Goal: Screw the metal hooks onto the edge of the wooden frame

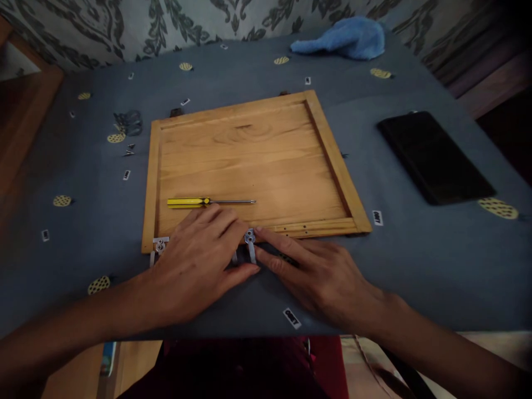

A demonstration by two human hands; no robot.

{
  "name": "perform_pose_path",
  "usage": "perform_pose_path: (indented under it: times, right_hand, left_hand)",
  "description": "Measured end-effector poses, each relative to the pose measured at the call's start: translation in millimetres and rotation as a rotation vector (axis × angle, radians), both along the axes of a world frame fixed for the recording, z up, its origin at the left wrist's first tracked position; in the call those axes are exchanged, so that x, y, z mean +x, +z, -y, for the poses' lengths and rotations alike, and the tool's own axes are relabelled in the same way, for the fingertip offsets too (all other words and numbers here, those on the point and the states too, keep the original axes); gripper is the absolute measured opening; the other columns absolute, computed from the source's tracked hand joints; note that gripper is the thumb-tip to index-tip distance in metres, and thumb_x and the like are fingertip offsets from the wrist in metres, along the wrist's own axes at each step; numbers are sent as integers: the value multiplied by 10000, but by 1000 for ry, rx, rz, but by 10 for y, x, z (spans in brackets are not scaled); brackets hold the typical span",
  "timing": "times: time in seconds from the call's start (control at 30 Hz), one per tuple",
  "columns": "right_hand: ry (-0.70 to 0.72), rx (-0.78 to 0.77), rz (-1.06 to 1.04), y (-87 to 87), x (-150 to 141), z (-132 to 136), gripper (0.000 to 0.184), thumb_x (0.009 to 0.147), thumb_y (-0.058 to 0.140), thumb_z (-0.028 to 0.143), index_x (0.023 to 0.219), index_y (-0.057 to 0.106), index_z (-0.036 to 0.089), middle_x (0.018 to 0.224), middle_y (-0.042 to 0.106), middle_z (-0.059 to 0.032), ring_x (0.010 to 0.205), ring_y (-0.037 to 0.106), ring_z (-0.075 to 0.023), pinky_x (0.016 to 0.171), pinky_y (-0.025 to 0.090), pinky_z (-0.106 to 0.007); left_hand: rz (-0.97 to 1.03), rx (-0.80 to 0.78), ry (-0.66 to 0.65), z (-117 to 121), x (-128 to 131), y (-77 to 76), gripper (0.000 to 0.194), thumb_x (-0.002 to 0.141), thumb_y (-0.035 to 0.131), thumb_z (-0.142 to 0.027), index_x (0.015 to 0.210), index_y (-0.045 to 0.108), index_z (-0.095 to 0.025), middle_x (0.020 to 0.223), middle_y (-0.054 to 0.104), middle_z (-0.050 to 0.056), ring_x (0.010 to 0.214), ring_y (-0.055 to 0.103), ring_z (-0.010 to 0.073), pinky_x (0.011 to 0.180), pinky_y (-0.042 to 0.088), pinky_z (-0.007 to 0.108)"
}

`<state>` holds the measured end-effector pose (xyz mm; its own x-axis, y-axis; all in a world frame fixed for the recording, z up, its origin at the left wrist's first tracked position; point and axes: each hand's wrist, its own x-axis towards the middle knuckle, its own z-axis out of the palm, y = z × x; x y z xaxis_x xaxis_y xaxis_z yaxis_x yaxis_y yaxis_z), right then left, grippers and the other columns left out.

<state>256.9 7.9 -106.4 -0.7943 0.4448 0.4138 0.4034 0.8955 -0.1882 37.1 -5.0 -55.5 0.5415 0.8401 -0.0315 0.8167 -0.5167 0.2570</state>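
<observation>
A wooden frame with an inset panel (249,160) lies flat on the table. At its near edge sits a small metal bracket (249,237) with holes and a prong pointing towards me. A similar metal piece (160,245) shows at the near left corner, partly covered. My left hand (203,244) is wrapped over the near edge between these pieces, its thumb below and its fingers on top; what lies under the palm is hidden. My right hand (316,266) pinches at the bracket's right side with its fingertips. A yellow-handled screwdriver (189,203) rests on the panel, just beyond my left hand.
A black tablet or phone (436,158) lies to the right. A blue cloth (344,39) is bunched at the back. Several small dark pieces (129,149) show at the left, perhaps part of the cloth's print. The patterned blue tablecloth (415,266) ends at the near edge.
</observation>
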Motion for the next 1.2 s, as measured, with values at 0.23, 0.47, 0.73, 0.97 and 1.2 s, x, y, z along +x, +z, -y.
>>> perform_pose_path:
  times: [0.23,0.47,0.73,0.97,1.2]
  right_hand:
    - [23,-30,-28,21,23,-10,312,985,411,107,1190,645,115,1329,617,-152,1101,661,-187,836,606,-302]
    - [22,-44,-33,44,15,-22,311,987,411,104,1175,658,114,1309,633,-142,1088,668,-182,835,610,-291]
    - [24,-62,-41,0,36,-14,318,985,395,102,1198,630,113,1345,606,-155,1094,662,-187,813,600,-293]
    - [20,-47,-34,55,7,-27,336,987,357,99,1136,656,131,1305,637,-143,977,686,-173,742,597,-286]
    - [10,-21,-8,16,9,-14,383,972,311,65,1134,647,151,1342,612,-138,797,671,-137,677,552,-281]
  left_hand:
    - [-1,-16,17,-1,7,5,340,874,644,-437,1082,587,-174,1071,648,66,999,568,257,854,475,427]
    - [1,-21,20,-10,8,8,316,887,623,-440,1060,584,-178,1068,650,62,999,568,257,862,471,437]
    - [12,-33,10,-22,9,-1,330,885,629,-418,1091,581,-165,1056,644,56,998,559,260,860,472,452]
    - [15,-37,9,-24,1,4,318,881,633,-415,1075,586,-168,1068,647,56,1005,555,259,876,470,462]
    - [2,-38,1,-23,-4,1,351,868,644,-445,1071,583,-166,1063,640,65,1011,566,272,861,476,451]
